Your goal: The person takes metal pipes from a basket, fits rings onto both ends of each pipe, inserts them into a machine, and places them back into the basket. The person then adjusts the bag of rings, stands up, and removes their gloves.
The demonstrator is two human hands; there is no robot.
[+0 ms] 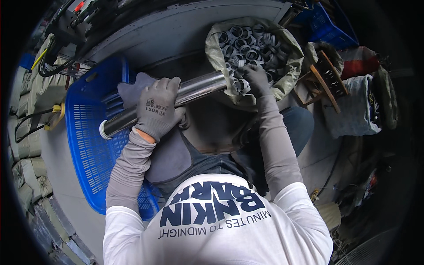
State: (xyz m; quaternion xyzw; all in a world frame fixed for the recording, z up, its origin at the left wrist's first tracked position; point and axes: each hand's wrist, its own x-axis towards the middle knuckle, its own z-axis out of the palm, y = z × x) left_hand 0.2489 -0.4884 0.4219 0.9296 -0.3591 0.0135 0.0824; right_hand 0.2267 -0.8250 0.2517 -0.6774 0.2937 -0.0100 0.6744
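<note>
My left hand (158, 108), in a grey glove, is wrapped round a long, shiny metal tube (201, 87) held at a slant across my lap. A white ring (103, 130) sits on the tube's lower left end. The other end reaches the rim of an open woven sack (289, 84) full of loose grey plastic rings (240, 43). Over the sack's near side, my gloved right hand (255, 78) is among the rings with its fingers curled. What its fingertips hold, if anything, is hidden. A grey pad (170, 161) lies over my left thigh, under the tube.
A blue plastic basket (84, 145) holding more tubes stands at my left. Right of the sack are a small wooden stool (324, 84) and a pale bag (353, 106). Another blue crate (333, 28) is at the far right. A grey panel (176, 31) runs along the back.
</note>
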